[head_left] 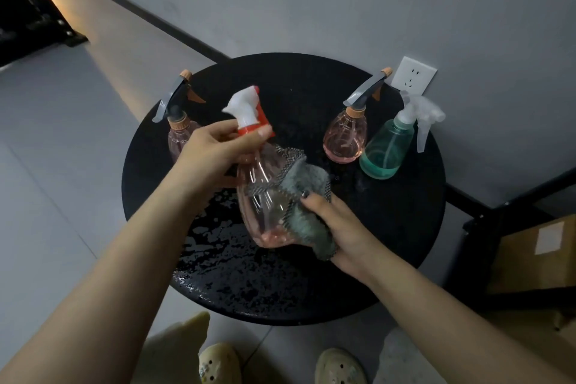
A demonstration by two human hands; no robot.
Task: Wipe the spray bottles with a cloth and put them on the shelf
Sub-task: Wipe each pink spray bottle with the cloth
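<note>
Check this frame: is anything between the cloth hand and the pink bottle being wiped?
Nothing visible. The right hand presses the grey cloth straight onto the side of the pink bottle, which the left hand holds up by the neck above the black table. The other bottles stand apart behind.

Head camera looks steeply down, close over the round table (pixel 405 227).

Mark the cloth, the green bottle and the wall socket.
cloth (pixel 307 184): head view, grey fold pressed on the held bottle.
green bottle (pixel 385 150): head view, middle of its body.
wall socket (pixel 413 75): head view, centre of the white plate.
</note>
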